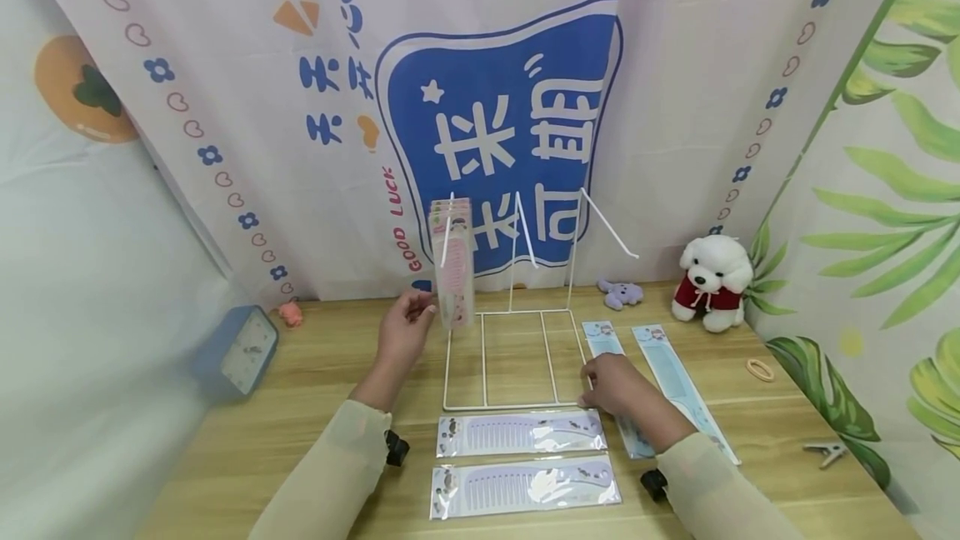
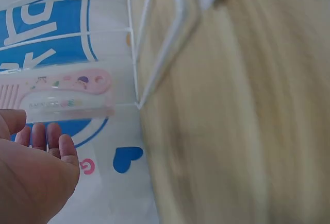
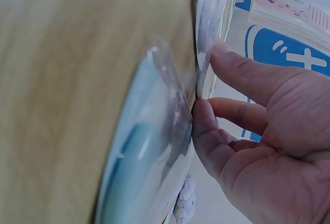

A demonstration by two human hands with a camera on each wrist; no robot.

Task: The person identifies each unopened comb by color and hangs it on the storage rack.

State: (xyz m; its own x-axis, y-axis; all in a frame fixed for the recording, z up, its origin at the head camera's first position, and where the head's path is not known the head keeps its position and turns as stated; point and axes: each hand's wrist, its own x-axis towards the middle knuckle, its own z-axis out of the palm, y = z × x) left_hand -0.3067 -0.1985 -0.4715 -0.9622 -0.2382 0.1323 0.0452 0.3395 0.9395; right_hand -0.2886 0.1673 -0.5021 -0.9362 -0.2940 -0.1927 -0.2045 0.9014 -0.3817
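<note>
Two hands work at the wire rack mid-table. Left hand, fingers relaxed, touches the hanging pink comb packs. Right hand pinches a blue comb pack lying flat beside the rack; slick film may slip, or snag the frame.

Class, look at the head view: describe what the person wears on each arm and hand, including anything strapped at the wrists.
Both arms wear long, loose sleeves of pale cream fabric, the left sleeve and the right sleeve alike, ending at the wrists. A small black device sits at the left cuff and another at the right cuff. The left hand and right hand are bare, without gloves.
</note>
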